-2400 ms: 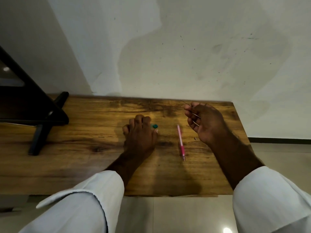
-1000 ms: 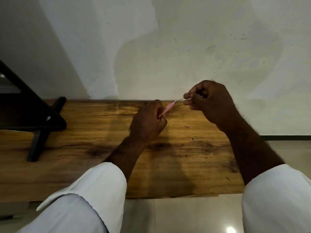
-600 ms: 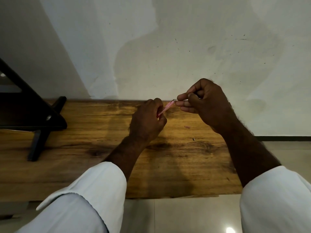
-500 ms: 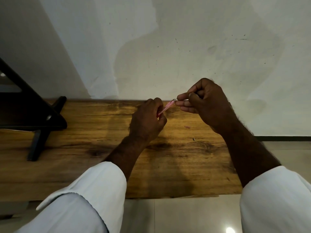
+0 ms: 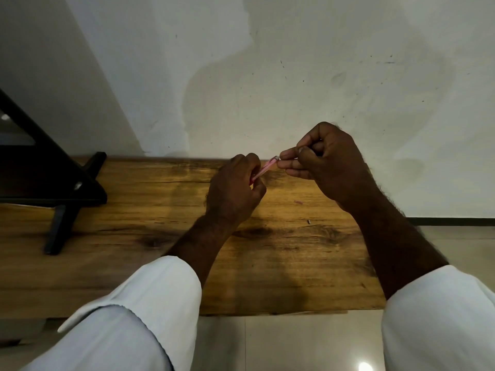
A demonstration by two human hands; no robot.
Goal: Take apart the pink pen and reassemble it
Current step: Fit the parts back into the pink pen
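**Pink pen held between both hands above the table**

Wooden table (image 5: 150, 236) fills the middle of my view, set against a pale, scuffed wall, with a black stand (image 5: 61, 188) at about 9 o'clock. Both of my forearms reach in from 6 o'clock, white sleeves pushed back.

My left hand (image 5: 233, 191) is closed around the lower part of the pink pen (image 5: 265, 168), whose barrel rises out of the fist toward 2 o'clock. My right hand (image 5: 326, 164) is curled, thumb and forefinger pinched at the barrel's upper end, where a small pale tip shows. Whether that pinch grips the barrel itself or a thin inner part going into it, I cannot tell.

Two small loose bits lie on the wood: a pink fragment (image 5: 298, 202) at about 5 o'clock from the pen, and a tiny dark piece (image 5: 308, 221) below it.

Judged from this, disassembly is done and reassembly is under way; the loose bits suggest parts remain to be fitted.
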